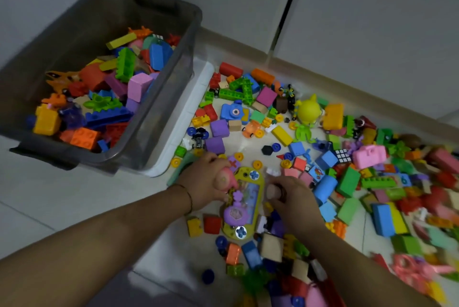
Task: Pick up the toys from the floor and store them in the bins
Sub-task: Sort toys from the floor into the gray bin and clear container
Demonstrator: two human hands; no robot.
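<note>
A grey translucent bin (171,97) stands at the left, holding several coloured blocks. Loose toys cover the floor to its right. My left hand (206,182) grips a pink round toy (224,180) low over the floor, beside a yellow-green handheld water game (246,204). My right hand (293,197) is curled round a small beige piece with a dark end (274,192), just right of the game. What the pieces are in detail is blurred.
A white lid or tray (181,117) lies under the bin's right side. A blue toy camera (232,110), a yellow round figure (308,109), a pink toy case (368,156) and a small puzzle cube (342,156) lie among the blocks. White cabinet doors (347,8) stand behind.
</note>
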